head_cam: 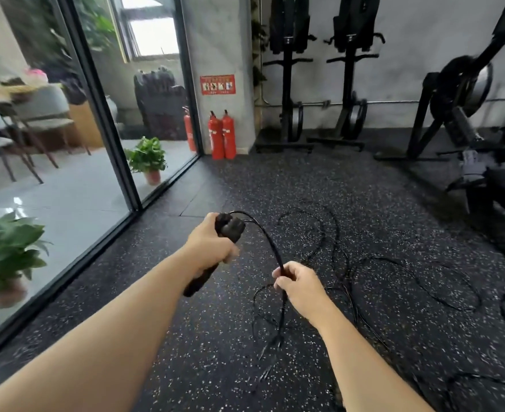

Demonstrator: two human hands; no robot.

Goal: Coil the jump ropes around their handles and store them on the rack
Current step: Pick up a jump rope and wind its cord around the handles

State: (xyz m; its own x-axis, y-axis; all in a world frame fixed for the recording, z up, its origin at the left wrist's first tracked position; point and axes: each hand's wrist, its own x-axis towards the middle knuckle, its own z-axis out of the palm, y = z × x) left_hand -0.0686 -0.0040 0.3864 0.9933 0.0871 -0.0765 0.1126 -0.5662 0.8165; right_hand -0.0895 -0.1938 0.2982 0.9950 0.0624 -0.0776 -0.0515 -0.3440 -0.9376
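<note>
My left hand (211, 243) grips the black jump rope handles (229, 227), held together and tilted, their lower ends poking out below my fist. A black rope (267, 237) arcs from the top of the handles down to my right hand (300, 282), which pinches it in curled fingers. Below that hand the rope hangs in loose strands toward the floor. More black rope (423, 278) lies in tangled loops on the speckled rubber floor to the right. No rack for the ropes is in view.
A glass wall (102, 138) with a dark frame runs along the left, potted plants behind it. Two red fire extinguishers (223, 135) stand by the pillar. Black exercise machines (346, 72) line the back wall and another machine (468, 93) stands on the right.
</note>
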